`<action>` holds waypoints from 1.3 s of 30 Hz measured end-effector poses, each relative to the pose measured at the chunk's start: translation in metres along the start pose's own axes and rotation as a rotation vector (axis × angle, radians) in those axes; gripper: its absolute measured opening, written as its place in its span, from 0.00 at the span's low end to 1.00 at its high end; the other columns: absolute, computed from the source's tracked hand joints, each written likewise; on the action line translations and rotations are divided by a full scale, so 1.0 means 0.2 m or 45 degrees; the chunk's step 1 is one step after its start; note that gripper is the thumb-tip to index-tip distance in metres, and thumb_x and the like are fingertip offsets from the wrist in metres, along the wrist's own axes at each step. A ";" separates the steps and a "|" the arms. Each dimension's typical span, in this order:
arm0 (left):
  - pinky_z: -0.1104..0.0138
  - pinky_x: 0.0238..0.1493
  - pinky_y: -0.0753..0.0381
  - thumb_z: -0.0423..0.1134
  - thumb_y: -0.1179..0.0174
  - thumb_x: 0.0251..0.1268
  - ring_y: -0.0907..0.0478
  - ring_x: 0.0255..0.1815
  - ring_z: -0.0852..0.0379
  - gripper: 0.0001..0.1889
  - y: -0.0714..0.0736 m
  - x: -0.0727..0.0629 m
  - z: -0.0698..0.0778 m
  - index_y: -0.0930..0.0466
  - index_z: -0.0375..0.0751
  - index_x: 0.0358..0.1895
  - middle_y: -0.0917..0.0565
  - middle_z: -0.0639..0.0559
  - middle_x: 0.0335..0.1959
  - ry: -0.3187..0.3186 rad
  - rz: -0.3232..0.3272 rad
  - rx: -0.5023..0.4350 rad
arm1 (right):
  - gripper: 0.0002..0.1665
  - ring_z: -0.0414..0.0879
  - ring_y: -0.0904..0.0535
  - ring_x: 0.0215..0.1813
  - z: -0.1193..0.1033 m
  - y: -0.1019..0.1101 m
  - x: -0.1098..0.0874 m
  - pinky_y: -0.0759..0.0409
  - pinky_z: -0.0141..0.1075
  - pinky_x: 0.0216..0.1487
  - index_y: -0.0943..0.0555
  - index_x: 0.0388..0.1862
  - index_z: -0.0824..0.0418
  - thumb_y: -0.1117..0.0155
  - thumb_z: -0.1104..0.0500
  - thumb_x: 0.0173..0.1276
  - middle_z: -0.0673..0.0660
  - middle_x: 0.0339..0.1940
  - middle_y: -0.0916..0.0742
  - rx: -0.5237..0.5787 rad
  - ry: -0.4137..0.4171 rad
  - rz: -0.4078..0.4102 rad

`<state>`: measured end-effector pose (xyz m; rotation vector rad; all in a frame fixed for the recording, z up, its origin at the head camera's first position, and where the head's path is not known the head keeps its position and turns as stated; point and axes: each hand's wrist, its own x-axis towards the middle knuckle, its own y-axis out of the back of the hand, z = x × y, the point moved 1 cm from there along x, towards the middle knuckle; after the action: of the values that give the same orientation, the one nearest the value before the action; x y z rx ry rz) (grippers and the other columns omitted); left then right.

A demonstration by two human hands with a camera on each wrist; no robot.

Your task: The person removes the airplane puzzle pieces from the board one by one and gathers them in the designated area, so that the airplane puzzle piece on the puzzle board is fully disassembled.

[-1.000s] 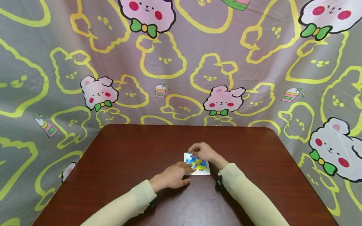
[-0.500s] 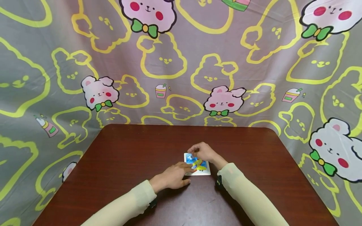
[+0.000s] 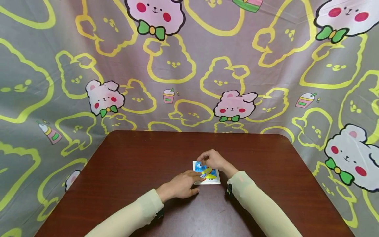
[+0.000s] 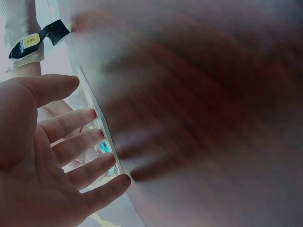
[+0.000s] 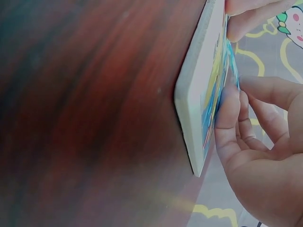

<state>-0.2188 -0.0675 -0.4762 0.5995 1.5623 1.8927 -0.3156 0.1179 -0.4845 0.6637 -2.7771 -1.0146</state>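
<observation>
A small jigsaw puzzle [image 3: 218,180] with a white frame and a blue and yellow picture lies flat on the table. My left hand [image 3: 181,185] rests on its left side, fingers straight and spread; the left wrist view shows the fingertips along the board's edge [image 4: 101,108]. Over the puzzle's far part is my right hand [image 3: 215,160]. Its thumb and index finger pinch a thin blue puzzle piece [image 5: 232,59], tilted against the picture in the right wrist view. Part of the picture is hidden under both hands.
The dark brown table [image 3: 142,154] stretches around the puzzle on all sides. Behind and beside it hangs a grey curtain [image 3: 195,89] printed with cartoon animals. Each wrist carries a dark strap; one strap [image 4: 32,42] shows in the left wrist view.
A white puzzle-piece-shaped gap at the picture's far left corner, visible one second ago, is now covered by the blue piece. Both hands have kept almost the same place.
</observation>
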 end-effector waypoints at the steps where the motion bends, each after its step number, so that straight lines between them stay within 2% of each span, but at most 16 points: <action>1: 0.54 0.70 0.27 0.48 0.39 0.68 0.31 0.73 0.48 0.25 0.00 0.00 0.00 0.23 0.50 0.67 0.26 0.49 0.71 -0.002 0.000 -0.001 | 0.12 0.42 0.20 0.29 0.00 0.00 0.00 0.26 0.31 0.25 0.11 0.41 0.59 0.38 0.70 0.65 0.55 0.35 0.09 -0.001 -0.003 0.000; 4: 0.54 0.71 0.28 0.48 0.39 0.69 0.32 0.74 0.48 0.24 0.00 0.00 0.00 0.23 0.50 0.67 0.26 0.49 0.71 -0.004 0.001 -0.007 | 0.12 0.42 0.20 0.30 0.00 0.00 0.00 0.26 0.31 0.25 0.10 0.41 0.58 0.36 0.69 0.64 0.55 0.37 0.09 -0.011 -0.001 0.006; 12: 0.54 0.71 0.29 0.47 0.39 0.68 0.31 0.74 0.47 0.24 0.01 0.00 0.00 0.23 0.49 0.67 0.26 0.48 0.71 -0.010 0.001 -0.019 | 0.10 0.41 0.17 0.39 -0.01 0.00 0.00 0.20 0.33 0.38 0.10 0.39 0.57 0.30 0.67 0.61 0.53 0.36 0.09 -0.063 0.012 0.027; 28: 0.53 0.70 0.28 0.47 0.39 0.68 0.32 0.74 0.48 0.24 -0.01 0.00 0.00 0.23 0.50 0.66 0.25 0.49 0.71 -0.001 -0.003 -0.010 | 0.11 0.39 0.20 0.34 0.00 0.00 0.00 0.22 0.33 0.36 0.10 0.38 0.55 0.28 0.67 0.58 0.49 0.31 0.12 -0.049 -0.014 0.047; 39: 0.52 0.69 0.26 0.48 0.38 0.67 0.31 0.73 0.48 0.24 -0.01 0.00 -0.01 0.23 0.51 0.66 0.25 0.49 0.71 -0.006 0.006 0.010 | 0.11 0.42 0.19 0.36 0.01 0.03 -0.02 0.20 0.34 0.33 0.11 0.39 0.55 0.31 0.68 0.61 0.51 0.36 0.10 -0.002 -0.024 0.070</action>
<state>-0.2188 -0.0681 -0.4787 0.6116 1.5670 1.8883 -0.3151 0.1245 -0.4827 0.5775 -2.7934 -1.0177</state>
